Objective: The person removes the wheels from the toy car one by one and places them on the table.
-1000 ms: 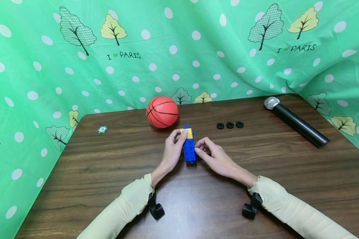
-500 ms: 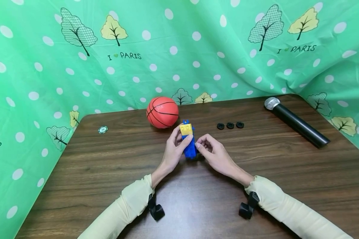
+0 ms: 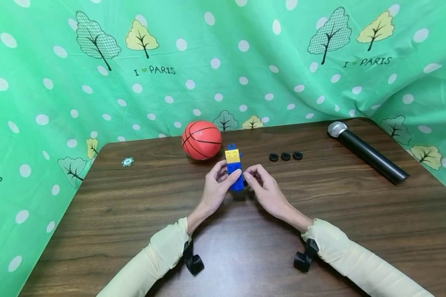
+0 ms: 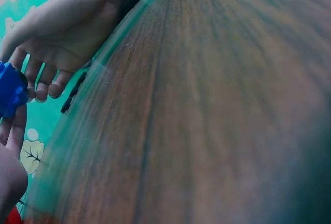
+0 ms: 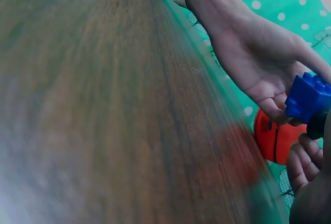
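Note:
My left hand [image 3: 216, 185] grips a toy car of building bricks [image 3: 235, 171], blue with a yellow brick at its far end. The left thumb lies on top of the blue part. A small blue hook sticks out beyond the yellow brick. Against the car's right side, my right hand [image 3: 268, 192] pinches a small black wheel [image 5: 316, 125] between thumb and fingers. The right wrist view shows this wheel partly hidden by the hand, below the studded blue end. Whether it sits on an axle cannot be told. In the left wrist view only the car's blue end [image 4: 11, 90] shows.
Three black wheels [image 3: 285, 156] lie in a row behind the right hand. A red basketball [image 3: 202, 140] stands beyond the left hand. A microphone [image 3: 368, 152] lies at the right and a poker chip [image 3: 128, 161] at the far left. A green curtain [image 3: 223, 62] hangs behind the table.
The toy car has moved slightly away from me. My left thumb has slid from the yellow brick onto the blue part. The right hand has followed, staying at the car's right side.

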Demonstrator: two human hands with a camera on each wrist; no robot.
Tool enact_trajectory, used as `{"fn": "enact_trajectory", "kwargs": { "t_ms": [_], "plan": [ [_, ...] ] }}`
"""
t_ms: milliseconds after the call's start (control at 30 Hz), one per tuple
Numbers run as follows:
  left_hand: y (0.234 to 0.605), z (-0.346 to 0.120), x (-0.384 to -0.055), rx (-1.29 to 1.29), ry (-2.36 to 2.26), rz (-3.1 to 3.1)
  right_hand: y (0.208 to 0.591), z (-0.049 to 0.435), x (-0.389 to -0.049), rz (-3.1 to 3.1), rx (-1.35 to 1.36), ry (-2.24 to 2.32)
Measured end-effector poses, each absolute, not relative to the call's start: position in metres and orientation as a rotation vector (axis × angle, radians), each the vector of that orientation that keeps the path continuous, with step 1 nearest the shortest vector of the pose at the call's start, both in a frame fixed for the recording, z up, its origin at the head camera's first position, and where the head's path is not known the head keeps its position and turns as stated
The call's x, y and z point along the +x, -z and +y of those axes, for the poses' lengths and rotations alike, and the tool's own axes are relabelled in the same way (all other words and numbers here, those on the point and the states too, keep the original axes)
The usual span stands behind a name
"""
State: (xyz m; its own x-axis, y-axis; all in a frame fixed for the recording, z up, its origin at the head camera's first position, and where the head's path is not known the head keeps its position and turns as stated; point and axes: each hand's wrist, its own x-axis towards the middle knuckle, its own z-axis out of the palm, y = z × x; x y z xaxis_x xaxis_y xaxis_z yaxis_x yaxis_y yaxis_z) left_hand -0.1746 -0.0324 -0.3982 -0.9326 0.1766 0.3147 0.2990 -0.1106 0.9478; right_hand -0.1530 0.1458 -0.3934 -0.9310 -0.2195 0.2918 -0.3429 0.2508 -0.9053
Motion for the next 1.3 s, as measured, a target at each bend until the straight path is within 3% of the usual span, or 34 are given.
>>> {"fn": "enact_trajectory", "kwargs": {
  "t_ms": [367, 667, 1300],
  "plan": [
    [0.396, -0.032, -0.176, -0.495, 2.272, -2.001, 0.396, 0.134, -0.151, -2.434, 0.565, -1.897],
    [0.398, -0.034, -0.178, -0.485, 2.303, -1.978, 0.396, 0.133, -0.15, -2.429, 0.469, -1.569],
    [0.399, -0.039, -0.177, -0.592, 2.297, -2.055, 0.404, 0.139, -0.157, -2.316, 0.71, -1.344]
  ]
}}
